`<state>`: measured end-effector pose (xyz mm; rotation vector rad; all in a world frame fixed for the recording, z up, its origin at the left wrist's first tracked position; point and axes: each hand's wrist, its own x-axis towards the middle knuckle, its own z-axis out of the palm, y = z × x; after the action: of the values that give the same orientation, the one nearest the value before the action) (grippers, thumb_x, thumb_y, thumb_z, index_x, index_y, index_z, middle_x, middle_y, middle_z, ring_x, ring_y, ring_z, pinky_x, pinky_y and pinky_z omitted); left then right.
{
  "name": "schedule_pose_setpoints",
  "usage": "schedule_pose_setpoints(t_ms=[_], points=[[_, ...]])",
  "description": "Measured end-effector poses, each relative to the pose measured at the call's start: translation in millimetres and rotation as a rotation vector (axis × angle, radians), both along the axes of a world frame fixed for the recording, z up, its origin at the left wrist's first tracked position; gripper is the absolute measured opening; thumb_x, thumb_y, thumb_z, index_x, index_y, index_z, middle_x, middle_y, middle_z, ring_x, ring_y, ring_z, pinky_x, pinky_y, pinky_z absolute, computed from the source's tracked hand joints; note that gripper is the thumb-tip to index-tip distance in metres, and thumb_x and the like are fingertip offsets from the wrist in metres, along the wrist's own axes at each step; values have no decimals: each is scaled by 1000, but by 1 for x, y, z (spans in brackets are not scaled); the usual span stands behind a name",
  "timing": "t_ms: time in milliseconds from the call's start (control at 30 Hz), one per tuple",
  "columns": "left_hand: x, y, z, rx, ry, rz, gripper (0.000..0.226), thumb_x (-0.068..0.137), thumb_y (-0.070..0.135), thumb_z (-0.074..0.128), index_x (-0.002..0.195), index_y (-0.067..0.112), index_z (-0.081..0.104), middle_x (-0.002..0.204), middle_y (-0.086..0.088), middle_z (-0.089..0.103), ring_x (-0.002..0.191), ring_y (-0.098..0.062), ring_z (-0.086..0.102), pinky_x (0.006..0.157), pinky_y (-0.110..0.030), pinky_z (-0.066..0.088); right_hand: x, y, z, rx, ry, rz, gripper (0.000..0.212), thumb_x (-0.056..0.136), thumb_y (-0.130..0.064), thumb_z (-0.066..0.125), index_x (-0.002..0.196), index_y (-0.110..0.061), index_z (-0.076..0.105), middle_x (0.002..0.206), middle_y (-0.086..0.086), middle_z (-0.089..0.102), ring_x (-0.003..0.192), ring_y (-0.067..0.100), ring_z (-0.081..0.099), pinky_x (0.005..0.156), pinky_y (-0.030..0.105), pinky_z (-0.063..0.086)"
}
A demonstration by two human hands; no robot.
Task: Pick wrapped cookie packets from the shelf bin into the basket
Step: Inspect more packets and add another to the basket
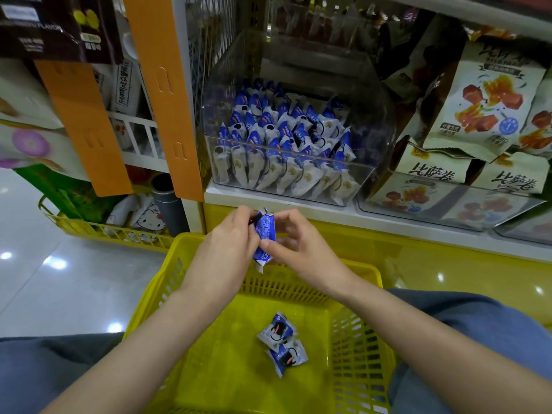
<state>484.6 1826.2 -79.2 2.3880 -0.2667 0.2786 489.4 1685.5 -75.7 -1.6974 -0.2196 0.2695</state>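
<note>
A clear plastic shelf bin (370,171) holds several blue-and-white wrapped cookie packets (277,135). Below the shelf, above the far rim of the yellow basket (155,297), both hands hold one blue packet (264,234) upright. My left hand (230,237) grips its left side, and my right hand (295,243) pinches its right edge with thumb and fingers. Two packets (282,343) lie on the basket floor, touching each other.
Beige snack bags (484,109) fill the bins to the right of the cookie bin. Orange strips (161,91) hang at the left. A second yellow basket (101,228) with goods stands on the shiny tiled floor at left. My knees flank the basket.
</note>
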Motion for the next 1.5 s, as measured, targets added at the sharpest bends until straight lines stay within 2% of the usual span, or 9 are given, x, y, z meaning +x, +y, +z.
schedule_pose_setpoints(t_ms=[267,433,700,867,1067,1200,1333,1400,1500], points=[[-4,-1,4,244,-37,-50,26,99,30,31,104,13,50,99,-2,52,79,-21,57,56,-28,40,-2,3,-5,-36,73,-71,4,94,-31,47,93,-28,47,94,2,65,82,12,66,64,31,58],[-6,-3,3,278,-71,-68,18,89,8,58,107,9,56,94,-4,56,70,-16,59,57,-16,31,-7,3,-4,-241,-102,-47,12,97,-29,42,101,-23,52,88,-4,65,82,13,66,65,29,58],[-1,-2,-3,301,-73,-96,10,94,17,50,104,17,50,97,1,50,81,-15,55,54,-20,33,-6,2,-3,-318,-114,-89,26,98,-25,41,104,-15,64,87,6,67,77,5,64,58,24,58],[4,-2,-6,56,-68,-42,18,97,19,38,96,10,53,90,-3,55,76,-20,56,64,-30,44,-7,6,-1,-192,13,-89,23,97,-22,45,114,-16,58,98,8,67,90,16,66,69,32,59],[8,-5,-3,-379,104,66,20,97,17,40,83,19,54,75,8,58,68,-3,54,59,-9,38,-6,12,-4,-96,158,-65,38,90,-20,57,125,-26,42,117,3,60,100,23,64,89,42,52],[7,-6,1,-615,276,10,22,93,34,48,73,27,55,63,16,59,61,3,52,60,-13,41,-3,4,-8,-303,-33,-163,52,80,-30,70,122,-28,41,106,-8,57,79,-1,60,72,15,49],[10,-4,1,-603,287,14,16,90,19,56,75,22,56,73,-3,64,76,-27,63,70,-41,50,-5,2,-12,-497,-201,-166,64,72,-40,74,124,-27,39,98,-22,47,80,-12,48,66,4,39],[12,0,2,-626,268,35,19,91,14,55,73,18,57,75,-11,64,76,-35,62,72,-43,51,-2,3,-10,-400,-150,-164,48,77,-36,71,116,-28,44,100,-15,53,82,-4,51,68,10,42],[12,3,2,-616,272,11,15,92,14,55,77,14,60,71,-7,68,67,-17,66,62,-28,55,7,0,-1,-241,-95,-211,10,87,-22,62,95,-17,59,92,0,66,83,11,58,76,28,50]])
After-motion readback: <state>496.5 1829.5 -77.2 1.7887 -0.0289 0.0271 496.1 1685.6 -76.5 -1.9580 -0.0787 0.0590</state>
